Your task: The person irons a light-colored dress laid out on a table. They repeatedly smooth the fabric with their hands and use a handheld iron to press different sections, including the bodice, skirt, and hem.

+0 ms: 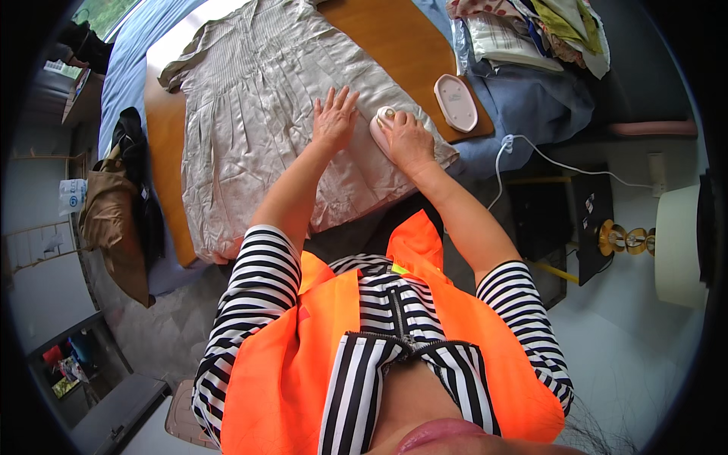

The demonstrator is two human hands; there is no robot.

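A pale grey, wrinkled dress [250, 136] with a pleated chest lies spread over a brown board [398, 34]. My right hand [410, 142] grips a small pink-and-white handheld iron [380, 129], which rests on the right side of the skirt. Just left of it, my left hand [335, 119] lies flat on the cloth, fingers spread. The iron's underside is hidden against the fabric. On the board's right corner sits a pale pink oval iron base [456, 103].
Folded clothes [512, 34] are piled at the upper right on blue bedding [523, 108]. A white cord [574, 168] runs to a wall outlet [658, 185]. At right stands a table lamp [677, 244] on a black nightstand [588, 227]. Brown and black garments [111, 216] hang over the bed's left edge.
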